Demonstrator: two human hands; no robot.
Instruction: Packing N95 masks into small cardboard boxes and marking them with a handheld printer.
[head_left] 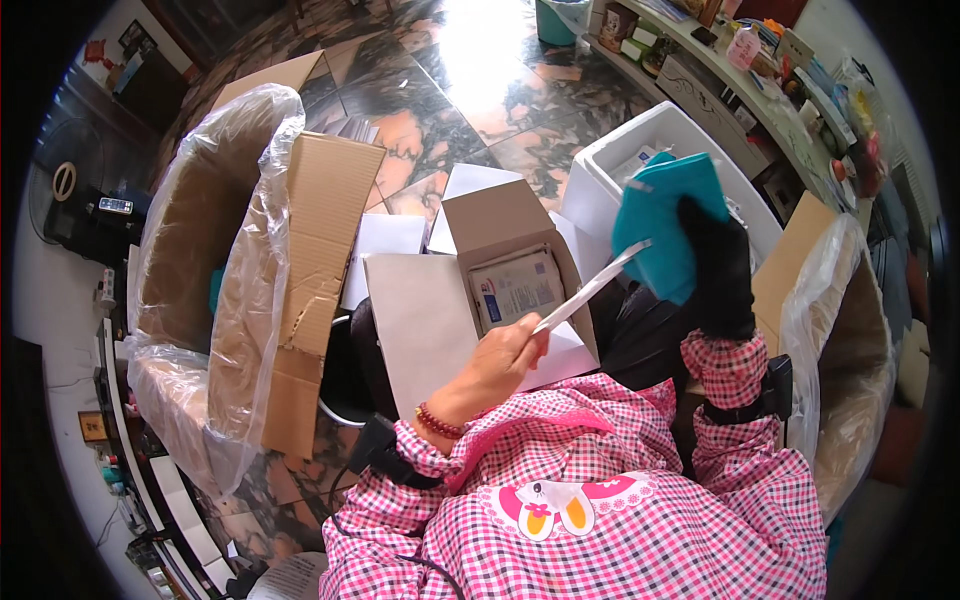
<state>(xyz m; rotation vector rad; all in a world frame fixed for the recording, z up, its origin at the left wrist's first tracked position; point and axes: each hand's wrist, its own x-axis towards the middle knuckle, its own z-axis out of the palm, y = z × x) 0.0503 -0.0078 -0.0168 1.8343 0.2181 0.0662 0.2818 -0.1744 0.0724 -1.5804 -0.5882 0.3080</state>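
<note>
My right hand (722, 275), in a black glove, grips a teal folded piece (660, 235) that looks like a face mask, at the right of my lap. From its left edge a white strap (597, 287) runs taut down to my bare left hand (508, 355), whose fingers pinch the other end. A red bead bracelet sits on that wrist. Under the strap, an open cardboard box (497, 212) rests at my lap with flat printed packets (520, 288) inside. Whether the teal piece is one layer or several stacked, I cannot tell.
A large carton with a clear plastic liner (272, 180) stands at left, another lined carton (835, 280) at right. Behind my right hand is a white bin (640, 130) holding packets. White boxes (475, 180) lie on the marble floor ahead; a cluttered shelf (700, 85) runs along the right.
</note>
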